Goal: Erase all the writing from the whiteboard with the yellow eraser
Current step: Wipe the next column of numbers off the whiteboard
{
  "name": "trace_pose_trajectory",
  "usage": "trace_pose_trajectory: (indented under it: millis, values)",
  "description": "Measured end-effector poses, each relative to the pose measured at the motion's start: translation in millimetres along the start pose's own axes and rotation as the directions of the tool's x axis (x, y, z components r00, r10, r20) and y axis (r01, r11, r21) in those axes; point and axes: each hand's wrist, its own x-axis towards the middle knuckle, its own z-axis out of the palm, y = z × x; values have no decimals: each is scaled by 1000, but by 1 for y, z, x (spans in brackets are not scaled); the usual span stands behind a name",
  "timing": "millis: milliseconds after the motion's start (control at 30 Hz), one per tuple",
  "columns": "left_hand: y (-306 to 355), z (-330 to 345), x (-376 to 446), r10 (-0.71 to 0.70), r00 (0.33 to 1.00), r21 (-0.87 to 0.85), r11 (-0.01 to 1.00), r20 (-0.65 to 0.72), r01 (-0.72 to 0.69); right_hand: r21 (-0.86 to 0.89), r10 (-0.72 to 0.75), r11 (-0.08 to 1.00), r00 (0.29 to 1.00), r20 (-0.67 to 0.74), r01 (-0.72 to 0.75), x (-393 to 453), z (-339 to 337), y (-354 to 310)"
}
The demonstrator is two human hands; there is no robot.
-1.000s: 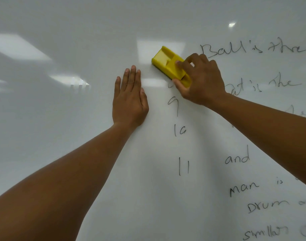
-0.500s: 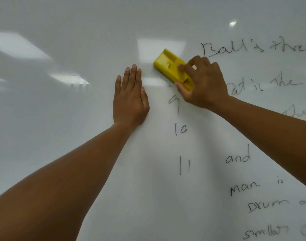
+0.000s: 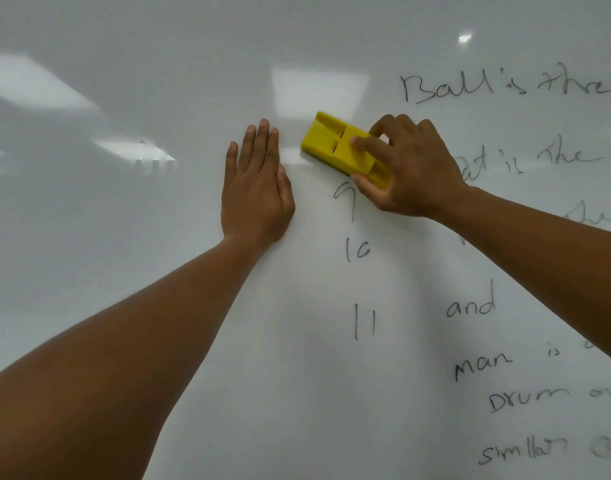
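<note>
The yellow eraser (image 3: 335, 143) lies flat against the whiteboard (image 3: 124, 237), just above the handwritten "9" (image 3: 345, 199). My right hand (image 3: 415, 168) grips its right end, thumb below and fingers over the top. Flat on the board left of the eraser rests my left hand (image 3: 255, 192), fingers straight and together. Black writing fills the right side: a column "9", "10" (image 3: 357, 251), "11" (image 3: 364, 322), and lines such as "Ball is the" (image 3: 505, 86), "and" (image 3: 470, 306), "man is" (image 3: 484, 365). My right arm hides part of the lines.
The board's left half is blank white with ceiling-light reflections (image 3: 37, 81). More words, "Drum" (image 3: 526, 398) and "similar" (image 3: 522, 452), run off the lower right edge.
My right hand has slid the eraser slightly down and left toward the "9". My left hand has stayed in place on the board.
</note>
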Motion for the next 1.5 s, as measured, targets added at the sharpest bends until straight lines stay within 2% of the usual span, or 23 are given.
trace_pose_trajectory:
  millis: [100, 167, 233, 300, 400, 467, 567, 633, 700, 767, 833, 900, 967, 1033, 1100, 1167, 1233, 1300, 1367, 1433, 1500]
  values:
    - [0, 0, 0, -9, 1000, 0, 1000, 5, 9, 53, 269, 963, 962, -52, -266, 5, 0, 5]
    - [0, 0, 0, -11, 1000, -2, 1000, 5, 11, 80, 366, 929, 929, -45, -362, 8, 0, 5]
    - [-1, 1, 1, -7, 1000, 3, 1000, 3, 7, 69, 303, 951, 953, -28, -301, 6, 0, 2]
    - [-1, 1, 1, -5, 1000, 8, 1000, 0, 5, 52, 132, 990, 991, -11, -132, 0, 0, -1]
    - [-1, 0, 1, -4, 1000, 9, 1000, -7, 4, 28, -89, 996, 996, 26, 88, -9, -1, -2]
    - [-1, 0, 1, -3, 1000, 10, 1000, -9, 4, -4, -96, 995, 995, 30, 96, -10, -1, -2]
    - [0, 1, 0, -8, 1000, 4, 1000, -5, 8, -27, 94, 995, 996, 3, -93, -9, 0, 2]
    - [0, 1, -1, -12, 1000, 1, 1000, -2, 12, -19, 258, 966, 966, -22, -259, -9, 2, 5]
    - [1, 1, -1, -12, 1000, 4, 1000, 1, 12, 15, 347, 938, 937, -32, -347, -9, 3, 6]
    - [0, 1, 0, -8, 1000, 6, 1000, 2, 8, 27, 273, 962, 962, -22, -272, -11, 4, 3]
    - [0, 1, -1, -3, 1000, 7, 1000, 1, 3, 25, 59, 998, 998, 5, -60, -15, 4, -1]
    - [-1, 1, -1, 2, 1000, 5, 1000, -5, -2, 25, -148, 989, 988, 37, 147, -20, 4, -2]
    - [-1, 0, -1, 2, 1000, 2, 1000, -6, -2, 23, -222, 975, 974, 40, 221, -24, 5, -3]
    - [-1, 1, -2, -1, 1000, 3, 1000, -5, 1, 11, -157, 988, 988, 15, 157, -24, 5, -3]
    - [0, 1, -2, -2, 1000, 8, 1000, -1, 2, 9, 2, 1000, 1000, -22, -2, -23, 6, -1]
    - [0, 1, -2, -6, 1000, 6, 1000, 3, 6, 31, 188, 982, 981, -40, -186, -18, 5, 1]
    - [0, 1, -2, -7, 1000, 6, 1000, 3, 7, 55, 285, 958, 958, -26, -283, -15, 5, 2]
    - [0, 0, -1, -3, 1000, 7, 1000, 3, 3, 56, 197, 979, 980, -18, -196, -17, 5, 0]
    - [0, 0, -2, 0, 1000, 6, 1000, 5, 0, 45, -34, 998, 999, 5, 33, -23, 4, -2]
    - [0, -1, -2, 0, 1000, 3, 1000, 5, 0, 38, -243, 970, 968, 55, 241, -28, 3, 0]
    - [0, -1, -2, 1, 1000, 2, 1000, 3, -1, 24, -293, 956, 954, 70, 292, -29, 3, 2]
